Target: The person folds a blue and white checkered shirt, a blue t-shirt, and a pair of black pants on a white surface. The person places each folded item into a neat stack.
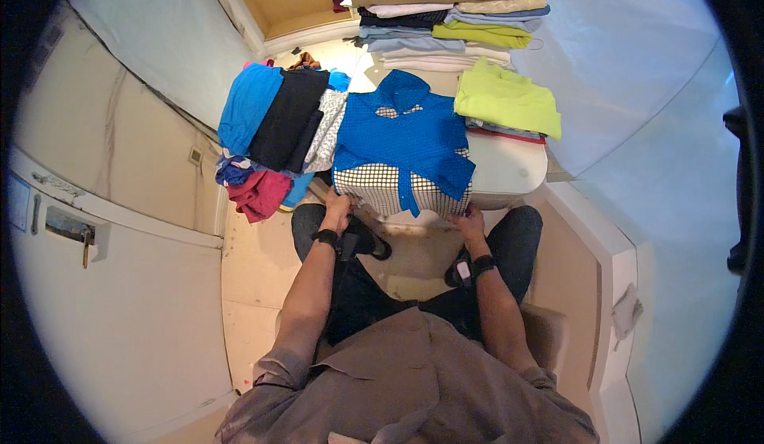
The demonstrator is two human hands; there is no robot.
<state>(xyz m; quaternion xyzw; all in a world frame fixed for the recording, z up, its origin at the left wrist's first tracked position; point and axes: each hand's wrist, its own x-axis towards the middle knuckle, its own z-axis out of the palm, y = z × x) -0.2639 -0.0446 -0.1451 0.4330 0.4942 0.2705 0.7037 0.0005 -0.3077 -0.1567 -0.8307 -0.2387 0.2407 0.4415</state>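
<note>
A blue shirt with a black-and-white checked part lies spread on a white table in front of me, its collar at the far end. At the near left corner of the checked cloth, my left hand is closed on the edge. My right hand pinches the near right corner, below a blue sleeve. The cloth between the two hands hangs slightly over the table's near edge. The exact grip of the fingertips is partly hidden by the fabric.
Left of the shirt is a heap of clothes in blue, black, white and red. A folded lime-yellow garment tops a small pile at right. Behind stands a tall stack of folded clothes. A white door is at far left.
</note>
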